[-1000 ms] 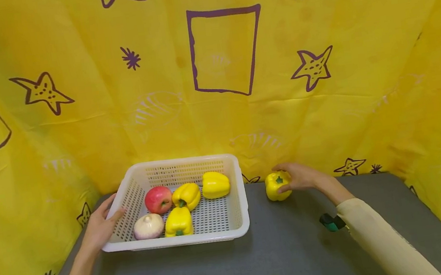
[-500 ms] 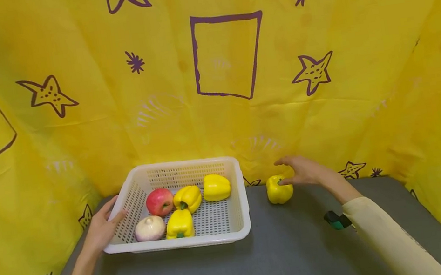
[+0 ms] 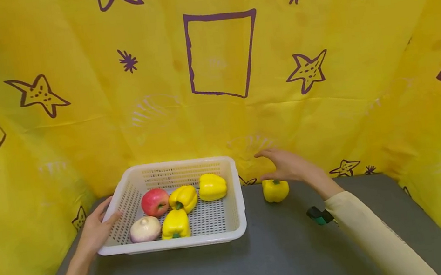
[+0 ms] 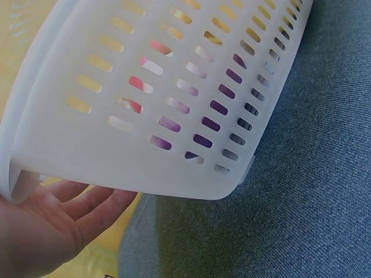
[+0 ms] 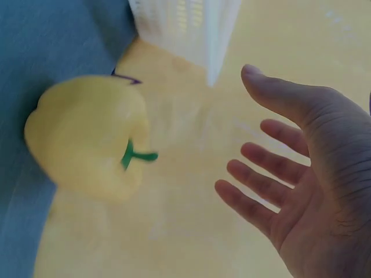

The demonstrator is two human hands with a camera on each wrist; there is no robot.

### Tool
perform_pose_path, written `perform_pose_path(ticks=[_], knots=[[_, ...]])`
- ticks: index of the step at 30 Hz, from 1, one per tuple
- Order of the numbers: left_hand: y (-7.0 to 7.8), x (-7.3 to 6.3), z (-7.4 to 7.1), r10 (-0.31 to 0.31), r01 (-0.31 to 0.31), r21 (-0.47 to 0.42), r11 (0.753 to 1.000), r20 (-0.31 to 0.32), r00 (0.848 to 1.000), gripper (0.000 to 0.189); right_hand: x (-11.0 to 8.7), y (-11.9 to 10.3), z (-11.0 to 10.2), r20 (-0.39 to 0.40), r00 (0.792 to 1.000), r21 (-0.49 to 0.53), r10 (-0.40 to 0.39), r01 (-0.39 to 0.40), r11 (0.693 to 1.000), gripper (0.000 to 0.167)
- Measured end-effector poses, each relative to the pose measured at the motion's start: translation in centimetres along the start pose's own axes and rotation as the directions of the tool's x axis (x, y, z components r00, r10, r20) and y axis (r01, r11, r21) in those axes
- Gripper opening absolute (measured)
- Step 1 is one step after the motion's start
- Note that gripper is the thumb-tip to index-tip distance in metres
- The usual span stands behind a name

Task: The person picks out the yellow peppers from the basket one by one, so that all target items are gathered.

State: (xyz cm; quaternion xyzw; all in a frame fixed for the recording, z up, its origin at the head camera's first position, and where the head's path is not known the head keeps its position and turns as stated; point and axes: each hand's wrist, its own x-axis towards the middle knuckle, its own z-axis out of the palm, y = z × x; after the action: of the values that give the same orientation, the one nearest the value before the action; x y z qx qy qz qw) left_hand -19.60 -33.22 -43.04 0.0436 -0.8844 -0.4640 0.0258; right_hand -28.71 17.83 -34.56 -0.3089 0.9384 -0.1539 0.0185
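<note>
Basket (image 4: pixel 87 145): top-cropped, left wrist view | right sleeve (image 3: pixel 375 233): cut by head view's bottom edge

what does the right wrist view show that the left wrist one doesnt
Only right wrist: the right hand, fingers apart, and the loose yellow pepper with its green stem.
Only left wrist: the left hand holding the white basket, with glimpses of the red apple and purple-and-white bulb through its slots.
Both: part of that basket, the tabletop and yellow cloth.
</note>
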Motion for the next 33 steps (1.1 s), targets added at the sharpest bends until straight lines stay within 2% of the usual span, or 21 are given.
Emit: perform_pose_path(ticks=[12, 17, 24, 28, 33], knots=[[0.2, 0.3, -0.2, 0.036, -0.036, 0.027, 0.999, -0.004, 0.999, 0.068, 3.2, -2.3, 2.3, -0.044, 0.997, 0.074, -0.057, 0.06, 0.995, 0.071], [0.1, 0.1, -0.1, 0.016, -0.016, 0.028, 0.999, -0.004, 1.0, 0.067, 4.4, -3.1, 3.4, -0.043, 0.998, 0.1, -0.048, 0.053, 0.994, 0.072], [0.1, 0.2, -0.2, 0.029, -0.028, 0.026, 0.999, -0.008, 1.0, 0.067, 6.2, -4.3, 4.1, -0.058, 0.997, 0.105, -0.049, 0.055, 0.993, 0.073], [0.2, 0.0, -0.1, 0.02, -0.02, 0.031, 0.999, -0.007, 1.0, 0.068, 7.3, -4.9, 4.9, -0.048, 0.997, 0.117, -0.065, 0.07, 0.991, 0.075], [0.4, -0.4, -0.2, 0.012, -0.011, 0.026, 1.0, -0.009, 1.0, 0.067, 8.7, -6.2, 5.6, 0.001, 0.999, 0.127, -0.054, 0.053, 0.99, 0.081]])
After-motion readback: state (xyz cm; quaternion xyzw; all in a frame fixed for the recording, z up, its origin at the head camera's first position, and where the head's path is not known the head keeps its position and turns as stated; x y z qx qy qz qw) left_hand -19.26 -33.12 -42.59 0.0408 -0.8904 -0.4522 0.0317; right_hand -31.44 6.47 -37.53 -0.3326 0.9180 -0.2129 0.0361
